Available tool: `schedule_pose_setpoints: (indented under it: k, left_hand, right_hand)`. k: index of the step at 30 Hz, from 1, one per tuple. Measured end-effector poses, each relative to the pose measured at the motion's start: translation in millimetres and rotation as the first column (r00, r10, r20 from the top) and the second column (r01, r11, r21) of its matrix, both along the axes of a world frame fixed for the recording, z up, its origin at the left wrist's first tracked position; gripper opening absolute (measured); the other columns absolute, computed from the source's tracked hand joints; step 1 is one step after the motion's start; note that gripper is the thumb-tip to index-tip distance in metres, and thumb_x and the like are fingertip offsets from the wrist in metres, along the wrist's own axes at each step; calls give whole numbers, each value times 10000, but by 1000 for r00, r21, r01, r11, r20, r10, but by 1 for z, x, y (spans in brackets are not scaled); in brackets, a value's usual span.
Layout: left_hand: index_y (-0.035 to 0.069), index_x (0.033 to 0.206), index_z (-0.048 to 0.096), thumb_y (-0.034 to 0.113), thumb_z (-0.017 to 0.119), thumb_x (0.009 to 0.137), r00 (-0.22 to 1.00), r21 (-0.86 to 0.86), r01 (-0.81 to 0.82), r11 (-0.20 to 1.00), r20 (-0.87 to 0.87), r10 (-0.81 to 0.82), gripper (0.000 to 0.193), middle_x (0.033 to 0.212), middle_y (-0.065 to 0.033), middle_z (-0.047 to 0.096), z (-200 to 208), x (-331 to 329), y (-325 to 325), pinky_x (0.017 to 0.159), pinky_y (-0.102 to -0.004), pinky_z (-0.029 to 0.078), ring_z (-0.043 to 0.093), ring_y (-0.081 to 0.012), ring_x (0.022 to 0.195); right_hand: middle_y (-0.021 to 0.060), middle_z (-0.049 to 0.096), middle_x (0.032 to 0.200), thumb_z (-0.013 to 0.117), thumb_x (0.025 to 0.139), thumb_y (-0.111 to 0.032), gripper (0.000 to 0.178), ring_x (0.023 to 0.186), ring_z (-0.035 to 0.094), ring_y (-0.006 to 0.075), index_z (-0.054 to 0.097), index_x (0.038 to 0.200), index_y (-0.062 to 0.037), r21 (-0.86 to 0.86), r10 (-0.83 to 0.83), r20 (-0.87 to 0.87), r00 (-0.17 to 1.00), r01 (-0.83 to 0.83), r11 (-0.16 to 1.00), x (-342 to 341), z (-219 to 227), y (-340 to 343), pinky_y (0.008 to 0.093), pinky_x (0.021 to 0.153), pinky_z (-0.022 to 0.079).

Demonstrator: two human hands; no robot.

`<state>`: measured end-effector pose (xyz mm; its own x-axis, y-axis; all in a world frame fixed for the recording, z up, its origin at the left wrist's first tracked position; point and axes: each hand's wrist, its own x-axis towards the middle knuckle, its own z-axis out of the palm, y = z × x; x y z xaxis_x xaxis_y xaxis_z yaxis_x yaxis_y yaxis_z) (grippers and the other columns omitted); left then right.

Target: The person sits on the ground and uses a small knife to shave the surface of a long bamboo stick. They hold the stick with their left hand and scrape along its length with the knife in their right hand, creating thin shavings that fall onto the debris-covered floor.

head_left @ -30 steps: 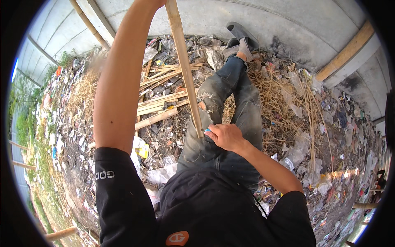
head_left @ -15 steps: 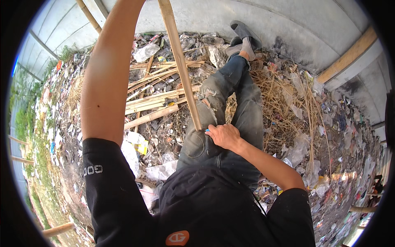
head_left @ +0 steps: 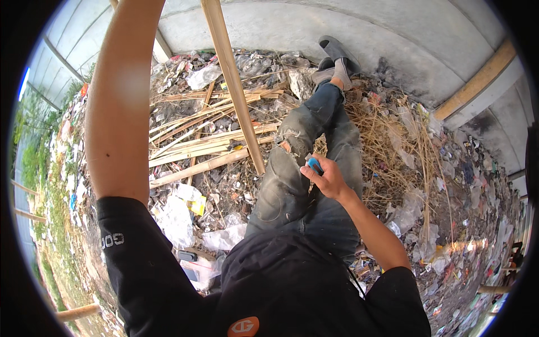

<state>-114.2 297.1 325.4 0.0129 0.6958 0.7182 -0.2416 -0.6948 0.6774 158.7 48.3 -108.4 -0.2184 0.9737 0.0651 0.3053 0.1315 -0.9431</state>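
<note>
In my right hand is a blue-handled cutter knife, its short tip pointing up and away from me above my thigh. The fingers are wrapped round the handle. To the left of it a long split bamboo strip slants from the top edge of the view down to beside my knee, its lower end apart from the knife. My left arm is stretched upward past the top edge, so the left hand and whatever it holds are out of sight.
Several cut bamboo strips lie on the littered ground left of my outstretched legs. Dry straw lies on the right. A grey wall runs beyond my feet. Plastic scraps and a small dark device are near my left side.
My right hand has moved right and slightly up with the knife, away from the strip's lower end. The strip and my left arm have shifted left.
</note>
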Motion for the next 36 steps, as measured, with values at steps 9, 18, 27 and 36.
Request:
schedule_pose_setpoints:
  k: [9,18,27,36]
  left_hand:
    - [85,1086,463,306,412,1128,998,-70,11,997,62,-7,231,611,54,304,-23,16,10,394,-266,247,298,-84,447]
    - [76,1107,478,287,416,1131,994,-134,-55,989,88,67,221,615,57,323,-28,9,17,388,-252,254,312,-80,457]
    - [90,1061,481,310,422,1130,995,-130,-28,991,93,41,238,600,64,322,-55,3,17,382,-263,246,313,-82,445]
    - [93,1048,481,312,436,1124,994,-122,-25,992,104,38,236,595,66,317,-60,14,12,382,-259,237,304,-77,438]
  right_hand:
    - [-31,519,719,803,940,-431,427,672,465,81,725,1124,-54,63,67,-34,997,-65,996,-34,18,5,277,627,424]
    - [222,765,987,803,918,-438,687,865,737,217,644,1275,127,-64,185,114,976,-178,982,-42,6,12,342,784,564]
    - [146,680,723,604,1035,-442,413,644,677,370,628,924,-45,276,-1,478,878,-149,949,-36,2,-5,471,600,539]
    - [174,707,764,534,1072,-398,366,681,701,403,599,964,-54,369,-64,526,848,-159,916,-34,-17,4,495,585,542]
